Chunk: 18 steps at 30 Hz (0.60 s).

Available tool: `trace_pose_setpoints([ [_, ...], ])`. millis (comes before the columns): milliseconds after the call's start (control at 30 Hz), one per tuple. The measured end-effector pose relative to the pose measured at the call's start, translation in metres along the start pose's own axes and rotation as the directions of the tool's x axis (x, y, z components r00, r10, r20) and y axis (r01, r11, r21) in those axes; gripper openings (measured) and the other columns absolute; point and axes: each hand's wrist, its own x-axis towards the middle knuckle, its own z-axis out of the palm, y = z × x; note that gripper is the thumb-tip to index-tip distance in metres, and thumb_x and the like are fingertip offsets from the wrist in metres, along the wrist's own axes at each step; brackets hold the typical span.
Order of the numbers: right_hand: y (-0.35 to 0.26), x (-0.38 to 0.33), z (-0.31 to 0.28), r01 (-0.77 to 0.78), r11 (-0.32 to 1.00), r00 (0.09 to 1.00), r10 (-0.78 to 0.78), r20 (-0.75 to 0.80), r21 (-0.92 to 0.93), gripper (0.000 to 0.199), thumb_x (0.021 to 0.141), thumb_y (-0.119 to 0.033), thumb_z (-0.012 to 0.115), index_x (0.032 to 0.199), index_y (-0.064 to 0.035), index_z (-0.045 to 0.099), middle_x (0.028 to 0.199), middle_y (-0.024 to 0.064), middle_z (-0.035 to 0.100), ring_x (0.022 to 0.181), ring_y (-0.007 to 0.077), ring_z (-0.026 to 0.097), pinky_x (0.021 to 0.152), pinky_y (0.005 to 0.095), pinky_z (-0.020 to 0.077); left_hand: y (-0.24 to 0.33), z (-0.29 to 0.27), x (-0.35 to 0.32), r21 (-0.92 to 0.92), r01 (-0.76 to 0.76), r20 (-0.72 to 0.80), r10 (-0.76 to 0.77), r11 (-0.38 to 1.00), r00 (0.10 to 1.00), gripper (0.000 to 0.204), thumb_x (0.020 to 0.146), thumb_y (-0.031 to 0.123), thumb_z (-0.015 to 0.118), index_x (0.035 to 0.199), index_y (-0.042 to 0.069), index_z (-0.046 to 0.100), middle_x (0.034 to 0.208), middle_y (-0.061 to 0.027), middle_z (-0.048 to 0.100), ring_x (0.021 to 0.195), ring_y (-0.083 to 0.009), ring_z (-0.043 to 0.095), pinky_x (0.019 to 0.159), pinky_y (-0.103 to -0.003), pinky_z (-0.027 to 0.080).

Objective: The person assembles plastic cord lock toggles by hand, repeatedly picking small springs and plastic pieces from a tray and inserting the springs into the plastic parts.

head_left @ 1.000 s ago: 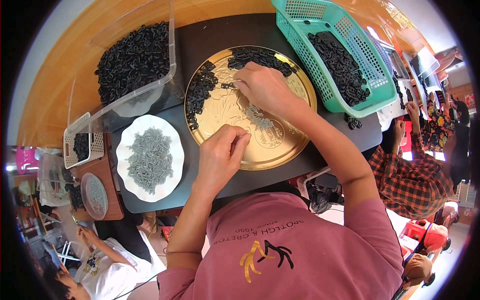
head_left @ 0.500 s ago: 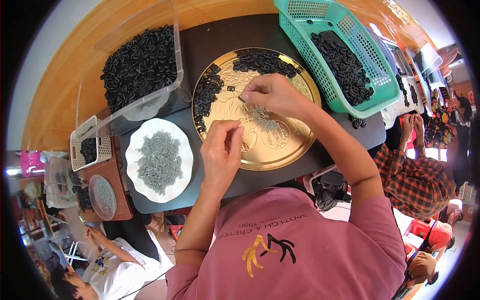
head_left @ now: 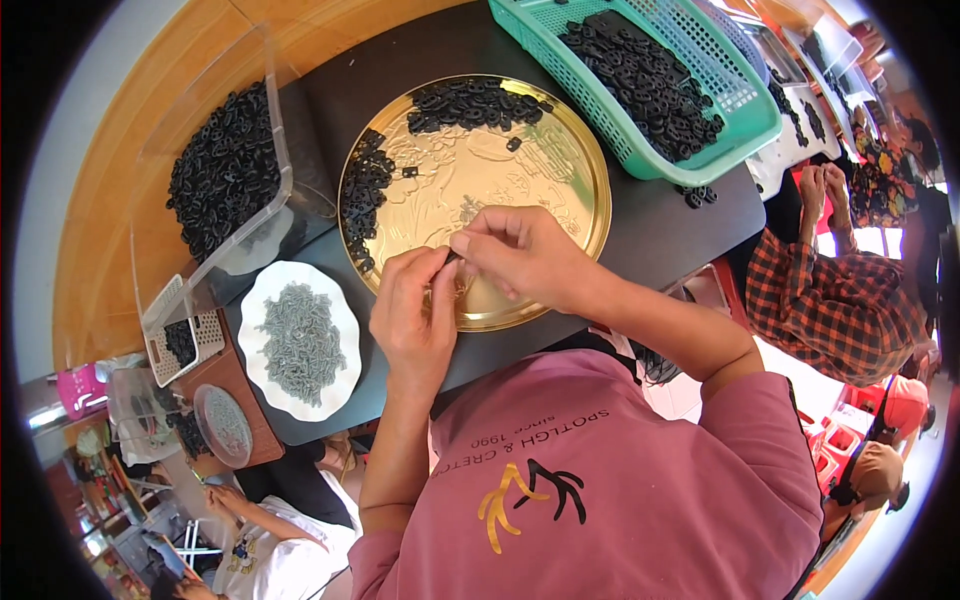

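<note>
A dark grey tabletop with rounded corners spreads out in front of me in a busy room. Just over its near half, I have a small black plastic piece up between the fingertips of my 2 hands, near the lower left part of the tray. My left hand pinches it with thumb and forefinger; my right hand meets it with thumb and fingers closed on it, the other fingers curled. My fingers cover most of its shape.

Below them lies a round, embossed gold tray. Flat black plastic parts are heaped along its far edge and its left edge, with 2 loose ones apart from the heaps. Some grey bits show just beyond my right hand, too hidden to make out.

To the left of the tray is a white dish with a scalloped rim, piled with small grey screw-like pieces. Behind it, a clear plastic bin holds many black parts; at the far right, a mint-green perforated plastic basket holds more. Farther right sits a person in a red-and-black checked shirt.
</note>
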Motion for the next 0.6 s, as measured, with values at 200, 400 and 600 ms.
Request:
trace_pose_setpoints([
  [200,0.000,-0.018,-0.024,0.397,0.744,0.869,-0.493,-0.042,-0.538,0.012,0.088,-0.011,0.064,0.092,-0.0004,0.065,0.075,-0.0010,0.060,0.063,0.0028,0.047,0.054,0.0202,0.0393,-0.002,-0.003,-0.013,-0.395,0.386,0.082,-0.387,0.834,0.919,0.012,0.087,-0.003,0.062,0.098,-0.002,0.060,0.091,-0.0112,0.063,0.073,-0.0145,0.062,0.064,-0.023,0.049],
  [400,-0.010,-0.026,-0.074,0.191,0.614,0.871,-0.466,-0.155,-0.766,0.010,0.082,-0.008,0.066,0.088,-0.0012,0.063,0.079,0.0101,0.063,0.062,0.0211,0.060,0.057,0.0314,0.0474,-0.006,-0.005,-0.012,-0.606,0.584,0.180,-0.622,0.541,0.762,0.010,0.091,0.004,0.061,0.099,-0.001,0.059,0.083,-0.0056,0.063,0.069,-0.0079,0.058,0.063,-0.020,0.047],
  [600,-0.001,-0.026,-0.091,0.220,0.349,0.867,-0.497,0.019,-0.911,0.009,0.084,-0.010,0.065,0.089,-0.0022,0.064,0.081,0.0101,0.060,0.064,0.0246,0.059,0.058,0.0336,0.0464,-0.008,-0.002,-0.010,-0.611,0.597,0.178,-0.645,0.520,0.743,0.009,0.091,0.006,0.062,0.097,0.000,0.059,0.083,-0.0059,0.065,0.068,-0.0075,0.057,0.062,-0.019,0.046],
])
